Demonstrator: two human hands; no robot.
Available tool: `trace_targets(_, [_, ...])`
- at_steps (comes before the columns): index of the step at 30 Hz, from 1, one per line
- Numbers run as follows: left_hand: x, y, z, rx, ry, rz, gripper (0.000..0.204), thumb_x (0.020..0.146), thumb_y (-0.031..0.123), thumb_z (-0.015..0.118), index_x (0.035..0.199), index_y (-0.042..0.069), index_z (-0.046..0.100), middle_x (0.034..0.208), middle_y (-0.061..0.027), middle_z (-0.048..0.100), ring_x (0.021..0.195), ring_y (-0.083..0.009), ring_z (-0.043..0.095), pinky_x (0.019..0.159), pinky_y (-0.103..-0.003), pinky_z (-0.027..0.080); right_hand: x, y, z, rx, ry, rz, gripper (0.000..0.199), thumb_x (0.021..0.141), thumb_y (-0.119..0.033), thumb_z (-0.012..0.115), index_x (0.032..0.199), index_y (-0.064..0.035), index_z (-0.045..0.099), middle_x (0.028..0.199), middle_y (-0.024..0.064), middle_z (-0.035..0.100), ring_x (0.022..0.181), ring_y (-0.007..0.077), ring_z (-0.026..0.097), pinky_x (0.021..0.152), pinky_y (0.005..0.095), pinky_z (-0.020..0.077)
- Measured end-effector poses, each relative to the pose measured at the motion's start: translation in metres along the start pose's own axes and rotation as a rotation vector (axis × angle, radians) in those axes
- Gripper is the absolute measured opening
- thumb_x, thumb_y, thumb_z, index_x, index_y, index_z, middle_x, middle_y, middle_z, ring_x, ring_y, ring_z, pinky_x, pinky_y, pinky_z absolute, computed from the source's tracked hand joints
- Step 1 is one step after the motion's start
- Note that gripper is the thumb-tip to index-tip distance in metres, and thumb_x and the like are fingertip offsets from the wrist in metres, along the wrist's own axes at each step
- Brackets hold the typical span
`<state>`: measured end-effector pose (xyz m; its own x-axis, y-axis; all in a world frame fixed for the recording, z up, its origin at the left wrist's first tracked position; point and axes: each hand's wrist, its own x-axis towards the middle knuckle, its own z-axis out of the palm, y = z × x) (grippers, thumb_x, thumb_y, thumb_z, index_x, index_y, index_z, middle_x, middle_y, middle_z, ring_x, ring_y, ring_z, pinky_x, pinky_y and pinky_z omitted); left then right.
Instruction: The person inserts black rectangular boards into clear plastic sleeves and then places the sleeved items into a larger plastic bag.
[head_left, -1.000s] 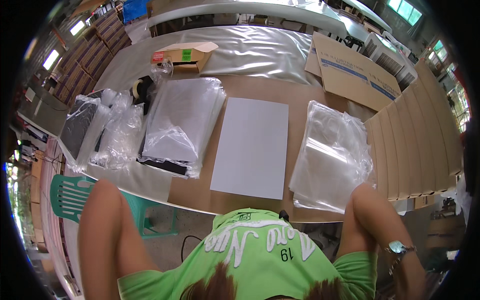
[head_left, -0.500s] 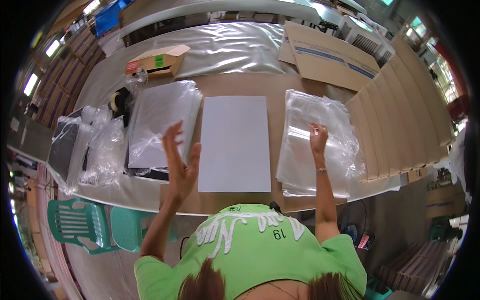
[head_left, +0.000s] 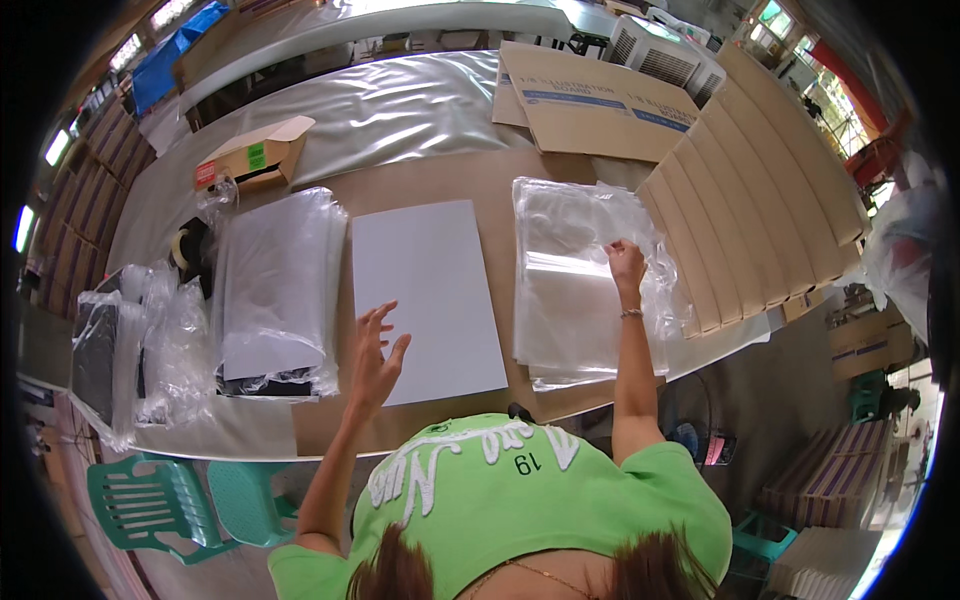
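In the head view, the person's left hand point(head_left: 375, 362) is over the near left edge of a white board point(head_left: 430, 290), its fingers loosely spread with nothing in them; whether it touches the board cannot be told. The board lies flat at the middle of the table point(head_left: 390, 115). To its right, the right hand point(head_left: 627, 262) is over a stack of clear plastic sleeves point(head_left: 565, 320), fingers curled together; whether they pinch a sleeve cannot be told. Left of the board lies a plastic-covered stack point(head_left: 275, 285).
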<state>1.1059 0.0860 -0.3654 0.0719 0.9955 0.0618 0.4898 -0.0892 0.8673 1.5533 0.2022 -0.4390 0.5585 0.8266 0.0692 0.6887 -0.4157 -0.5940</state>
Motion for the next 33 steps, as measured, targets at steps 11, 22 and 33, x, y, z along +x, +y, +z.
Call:
trace_targets(11, [0.016,0.065,0.049,-0.115,-0.333,0.339,0.037,0.084,0.009,0.061,0.12,0.013,0.051,0.119,-0.0115,0.046,0.094,-0.0223,0.056,0.082,-0.036,0.048,-0.011,-0.046,0.018,-0.308,0.393,-0.205,0.03,0.073,-0.016,0.07,0.1,-0.0097,0.06,0.106,0.0147,0.059,0.101,0.0281,0.056,0.082,0.0405,0.0464])
trace_targets(22, [0.016,0.044,0.037,-0.256,-0.339,0.166,0.038,0.086,0.012,0.06,0.122,0.01,0.05,0.116,-0.0087,0.05,0.097,-0.0191,0.056,0.082,-0.035,0.048,-0.013,-0.054,0.02,0.721,-0.325,-0.058,0.018,0.083,-0.022,0.067,0.086,-0.005,0.063,0.076,0.0048,0.065,0.066,0.0145,0.064,0.059,0.0284,0.0499])
trace_targets(33, [0.029,0.041,0.044,-0.505,-0.223,-0.173,0.081,0.078,0.048,0.066,0.135,0.001,0.032,0.122,-0.0162,0.046,0.112,-0.0245,0.049,0.092,-0.035,0.044,-0.125,-0.188,0.009,1.299,-0.649,-0.053,0.021,0.087,-0.022,0.062,0.095,-0.0029,0.057,0.084,0.0055,0.063,0.072,0.0152,0.065,0.066,0.0278,0.0551])
